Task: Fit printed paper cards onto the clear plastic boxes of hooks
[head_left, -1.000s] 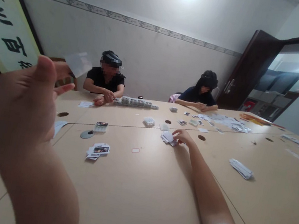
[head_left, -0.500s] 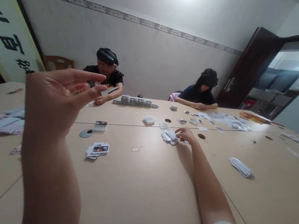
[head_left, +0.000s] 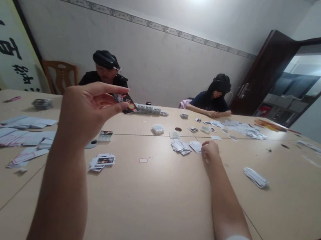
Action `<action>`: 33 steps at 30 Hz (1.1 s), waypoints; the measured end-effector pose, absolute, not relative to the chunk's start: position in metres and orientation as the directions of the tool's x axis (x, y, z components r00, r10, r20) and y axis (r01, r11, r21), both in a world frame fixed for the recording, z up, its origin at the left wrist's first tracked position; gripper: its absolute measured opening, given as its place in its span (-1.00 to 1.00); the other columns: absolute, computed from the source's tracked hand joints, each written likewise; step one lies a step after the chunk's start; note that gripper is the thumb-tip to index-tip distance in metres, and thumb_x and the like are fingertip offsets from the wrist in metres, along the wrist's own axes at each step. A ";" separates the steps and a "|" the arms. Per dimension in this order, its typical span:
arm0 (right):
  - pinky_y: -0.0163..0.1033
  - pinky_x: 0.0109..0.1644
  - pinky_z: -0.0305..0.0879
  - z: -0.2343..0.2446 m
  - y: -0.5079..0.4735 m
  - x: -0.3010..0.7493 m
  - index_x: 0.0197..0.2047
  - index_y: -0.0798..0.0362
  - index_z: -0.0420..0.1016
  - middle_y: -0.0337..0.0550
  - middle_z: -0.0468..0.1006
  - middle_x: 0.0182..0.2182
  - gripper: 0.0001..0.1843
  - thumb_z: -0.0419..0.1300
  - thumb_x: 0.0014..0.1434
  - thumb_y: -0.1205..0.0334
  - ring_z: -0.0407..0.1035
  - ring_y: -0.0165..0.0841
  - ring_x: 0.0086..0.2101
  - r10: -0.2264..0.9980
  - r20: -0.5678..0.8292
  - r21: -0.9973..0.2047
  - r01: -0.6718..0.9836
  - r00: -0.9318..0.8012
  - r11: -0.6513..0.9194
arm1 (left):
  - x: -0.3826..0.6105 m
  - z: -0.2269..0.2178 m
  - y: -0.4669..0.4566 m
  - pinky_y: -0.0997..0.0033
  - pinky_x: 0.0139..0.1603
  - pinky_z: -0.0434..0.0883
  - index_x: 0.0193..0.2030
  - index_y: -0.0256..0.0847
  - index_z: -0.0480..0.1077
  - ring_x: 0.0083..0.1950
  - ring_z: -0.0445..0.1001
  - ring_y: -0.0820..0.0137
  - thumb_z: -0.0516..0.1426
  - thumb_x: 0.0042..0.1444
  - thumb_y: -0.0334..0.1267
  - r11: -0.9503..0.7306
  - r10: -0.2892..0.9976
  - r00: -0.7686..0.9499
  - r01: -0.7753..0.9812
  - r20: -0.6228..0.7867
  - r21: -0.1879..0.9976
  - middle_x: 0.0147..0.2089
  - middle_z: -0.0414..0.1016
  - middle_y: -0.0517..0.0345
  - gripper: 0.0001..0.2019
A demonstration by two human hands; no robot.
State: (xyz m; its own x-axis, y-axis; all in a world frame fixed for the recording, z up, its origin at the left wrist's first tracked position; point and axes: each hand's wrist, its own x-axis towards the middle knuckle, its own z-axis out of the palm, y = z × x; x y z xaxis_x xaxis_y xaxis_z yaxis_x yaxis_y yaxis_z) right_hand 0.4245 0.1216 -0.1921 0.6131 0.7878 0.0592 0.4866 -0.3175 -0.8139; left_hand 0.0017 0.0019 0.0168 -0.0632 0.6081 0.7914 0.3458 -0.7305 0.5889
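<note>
My left hand (head_left: 95, 104) is raised above the table, its thumb and fingers closed on a dark printed card (head_left: 128, 104). Low over the table, my right hand (head_left: 211, 151) has its fingers together at the edge of a white card (head_left: 195, 146). Just left of that card lies a loose pile of white cards (head_left: 181, 147). Below my left hand, a smaller pile with a dark picture card (head_left: 105, 160) on top rests on the table, near a clear plastic box (head_left: 105, 137).
Stacks of white paper (head_left: 17, 136) lie at the left. A bundle of white strips (head_left: 255, 177) is on the right. Rows of small stacked boxes (head_left: 151, 110) stand at the far edge. Two people sit across the table (head_left: 145, 208). Scattered white papers (head_left: 240, 128) lie far right.
My left hand has moved right and turned its card so the dark printed face shows. My right hand has shifted right, with a white card now apart from the pile.
</note>
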 end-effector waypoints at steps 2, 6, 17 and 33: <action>0.00 0.05 0.48 -0.190 0.126 0.421 0.15 0.05 0.44 -0.02 0.49 0.10 -0.64 0.23 0.35 0.12 0.47 -0.21 0.00 0.772 -0.014 -0.775 0.481 0.636 -0.410 | 0.003 0.014 0.008 0.36 -0.24 0.61 -0.12 -0.22 0.65 -0.34 0.65 0.34 0.41 -0.10 -0.38 -0.717 0.625 -0.051 0.357 0.779 0.599 -0.31 0.69 0.07 -0.67; 0.03 0.08 0.46 -0.180 0.134 0.411 0.16 0.06 0.44 0.00 0.47 0.13 -0.63 0.23 0.35 0.11 0.46 -0.19 0.02 0.743 -0.061 -0.748 0.463 0.666 -0.476 | 0.001 0.009 0.017 0.38 -0.23 0.60 -0.10 -0.20 0.65 -0.34 0.63 0.36 0.41 -0.08 -0.32 -0.708 0.638 -0.034 0.368 0.769 0.603 -0.32 0.69 0.09 -0.66; -0.36 -0.42 0.38 -0.092 0.101 0.343 -0.15 0.13 0.52 -0.26 0.53 -0.39 -0.78 0.30 0.28 0.13 0.37 -0.51 -0.51 0.951 0.167 -0.948 0.308 0.259 0.082 | 0.013 0.003 0.025 0.31 -0.19 0.58 -0.09 -0.15 0.64 -0.24 0.66 0.25 0.42 -0.09 -0.23 -0.717 0.662 0.082 0.360 0.745 0.597 -0.20 0.69 0.00 -0.64; -0.41 -0.63 0.25 -0.059 0.024 0.226 -0.29 0.00 0.50 -0.28 0.56 -0.43 -0.63 0.48 -0.06 0.00 0.50 -0.43 -0.56 0.923 0.384 -0.904 -0.207 -0.010 0.373 | 0.069 -0.022 0.030 0.48 -0.40 0.47 -0.31 -0.18 0.52 -0.43 0.59 0.39 0.29 0.07 -0.29 -0.721 0.693 0.217 0.226 0.687 0.655 -0.44 0.55 0.18 -0.94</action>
State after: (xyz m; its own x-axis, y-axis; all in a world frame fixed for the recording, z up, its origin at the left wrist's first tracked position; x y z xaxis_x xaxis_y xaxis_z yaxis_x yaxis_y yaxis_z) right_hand 0.2262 0.0241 -0.0595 -0.0099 0.9234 0.3837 -0.2072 0.3735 -0.9042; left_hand 0.0691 0.0302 -0.0219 0.2175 0.6929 0.6875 0.2257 -0.7209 0.6552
